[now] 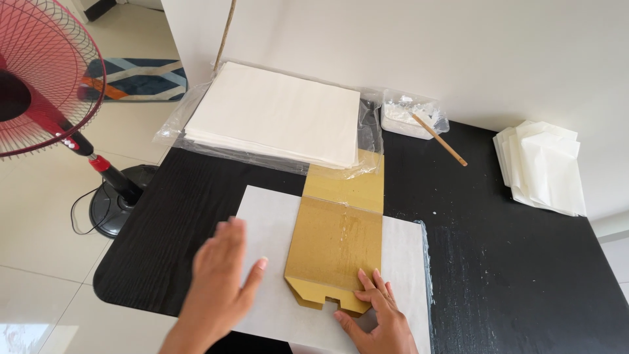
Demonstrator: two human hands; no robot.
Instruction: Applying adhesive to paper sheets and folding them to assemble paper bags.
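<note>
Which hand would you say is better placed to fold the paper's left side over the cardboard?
Probably the left hand: it lies flat on the white paper sheet left of the cardboard template, while the right hand pins the cardboard's bottom edge.

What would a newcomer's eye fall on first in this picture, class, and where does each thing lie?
Probably the brown cardboard template lying on a white paper sheet at the black table's near edge. The left hand lies flat on the sheet, and the right hand presses the cardboard's lower corner. At far left stands a red fan on the floor.

Two hands (pixel 219 282), one cardboard template (pixel 337 246), two paper stacks (pixel 275 115), one fan (pixel 39 78).
</note>
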